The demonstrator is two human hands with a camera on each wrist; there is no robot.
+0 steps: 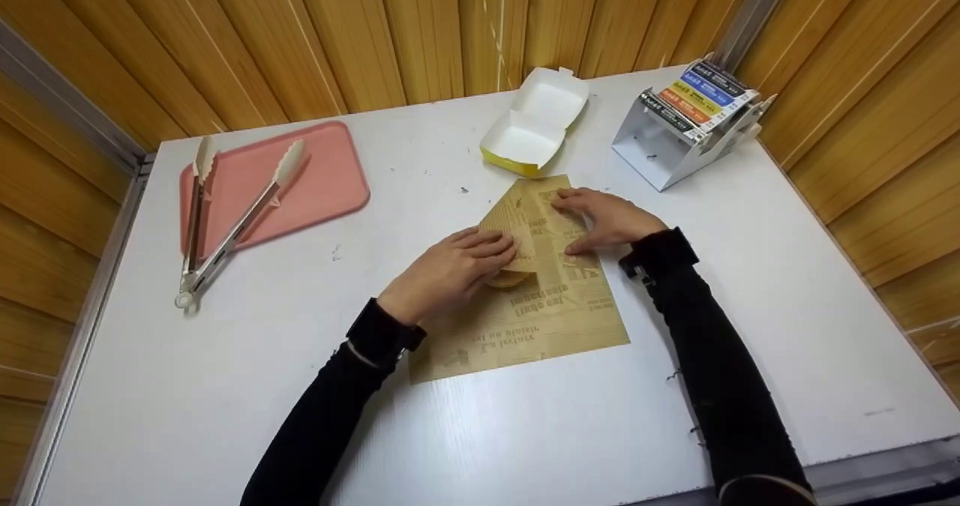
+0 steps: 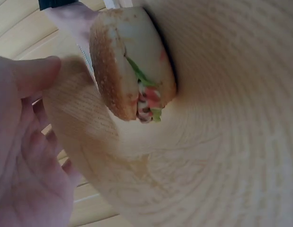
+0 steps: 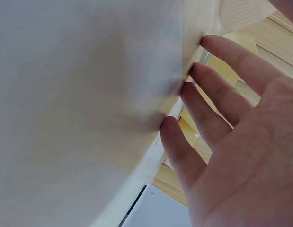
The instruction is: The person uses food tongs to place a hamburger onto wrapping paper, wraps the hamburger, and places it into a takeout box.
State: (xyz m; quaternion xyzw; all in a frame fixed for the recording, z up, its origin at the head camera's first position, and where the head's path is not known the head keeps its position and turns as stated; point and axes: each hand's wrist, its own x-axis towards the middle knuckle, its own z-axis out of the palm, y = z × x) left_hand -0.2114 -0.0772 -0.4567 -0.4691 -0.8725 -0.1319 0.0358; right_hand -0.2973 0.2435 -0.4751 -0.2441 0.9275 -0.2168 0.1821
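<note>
A brown printed sheet of wrapping paper [image 1: 559, 326] lies on the table, its left side folded over toward the middle. Under that fold sits a burger [image 2: 108, 61], with a browned bun, green leaf and red and white filling; the head view shows just a sliver of it. My left hand [image 1: 457, 266] rests on the fold over the burger, fingers together and fairly straight. On the sheet's upper right, the fingertips of my right hand [image 1: 607, 217] touch the paper, with the fingers spread.
An open yellow and white burger box [image 1: 532, 135] stands just behind the paper. To its right is a white metal rack [image 1: 645, 146] with several coloured labelled packs. Metal tongs [image 1: 240, 225] lie spread partly across a pink tray [image 1: 330, 169] on the left.
</note>
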